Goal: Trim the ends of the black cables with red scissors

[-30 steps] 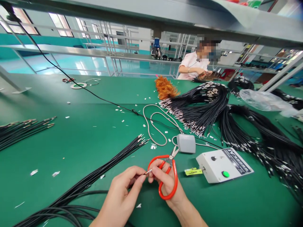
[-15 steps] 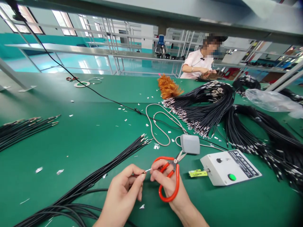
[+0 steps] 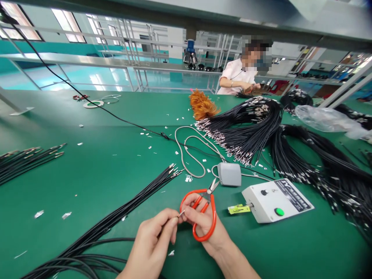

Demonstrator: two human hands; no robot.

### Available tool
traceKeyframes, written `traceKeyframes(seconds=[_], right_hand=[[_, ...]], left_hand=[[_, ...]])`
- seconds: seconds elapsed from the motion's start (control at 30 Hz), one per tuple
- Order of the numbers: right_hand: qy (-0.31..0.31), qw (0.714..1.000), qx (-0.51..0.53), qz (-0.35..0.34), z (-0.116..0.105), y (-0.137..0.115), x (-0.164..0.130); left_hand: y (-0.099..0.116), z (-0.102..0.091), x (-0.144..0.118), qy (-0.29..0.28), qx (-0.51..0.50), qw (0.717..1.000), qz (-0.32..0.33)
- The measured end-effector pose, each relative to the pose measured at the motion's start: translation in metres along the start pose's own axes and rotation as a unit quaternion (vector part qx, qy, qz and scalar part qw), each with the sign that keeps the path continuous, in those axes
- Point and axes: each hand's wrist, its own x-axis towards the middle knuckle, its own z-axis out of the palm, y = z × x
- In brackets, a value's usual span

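Note:
Low in the middle of the head view, my left hand [image 3: 154, 238] pinches a thin cable between thumb and forefinger. The cable's stripped, pale end [image 3: 181, 213] sticks out from that pinch towards my right hand [image 3: 207, 228]. The thumb and forefinger of my right hand meet at this tip. Hung over the fingers of the same hand are red-handled scissors [image 3: 209, 192], their blades slightly parted and pointing away from me. To the left lies a bundle of black cables [image 3: 124, 205] with bared ends, and more loops of black cable [image 3: 95, 260] curve near my left wrist.
A white control box [image 3: 274, 203] with a green button and a grey pedal-like block [image 3: 229, 174] stand at the right. Behind them lie large black cable bundles [image 3: 250, 131] and an orange duster [image 3: 203, 104]. A co-worker [image 3: 235, 79] is across the table. Foil scraps dot the green tabletop.
The whole view has shifted slightly, so the table's things appear further left. My hands have come closer together, and the bare cable tip now tilts up more between them.

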Motion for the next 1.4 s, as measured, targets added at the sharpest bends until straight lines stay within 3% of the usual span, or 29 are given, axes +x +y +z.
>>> traceKeyframes(seconds=[0.17,0.3,0.47,0.57,0.8,0.9,1.03,1.17,1.4], right_hand=[[0.006,0.999,0.002,0.051,0.004,0.012,-0.003],[0.018,0.999,-0.023,0.023,0.006,0.013,-0.004],[0.025,0.997,-0.034,-0.071,0.0,0.001,-0.003],[0.009,0.993,-0.078,-0.093,0.0,-0.005,-0.002],[0.04,0.992,-0.087,-0.087,0.002,-0.008,-0.002],[0.031,0.994,-0.076,-0.069,0.0,-0.009,-0.001],[0.033,0.999,0.001,0.01,-0.001,-0.006,0.0],[0.04,0.995,0.026,0.093,0.002,0.003,-0.001],[0.011,0.998,0.055,0.017,0.001,-0.006,0.0]], left_hand=[[0.001,-0.003,0.004,0.01,-0.166,0.975,-0.147],[0.001,-0.008,0.006,-0.003,-0.203,0.956,-0.213],[0.0,-0.002,0.004,-0.03,-0.175,0.968,-0.175],[0.003,0.002,0.003,-0.048,-0.139,0.979,-0.143],[0.002,-0.002,0.004,-0.002,-0.086,0.991,-0.098],[0.003,-0.003,0.004,-0.009,-0.067,0.993,-0.098],[0.006,-0.002,0.004,-0.026,-0.066,0.994,-0.088],[0.005,-0.002,0.004,-0.001,-0.126,0.986,-0.109],[0.004,-0.002,0.003,-0.019,-0.094,0.989,-0.112]])
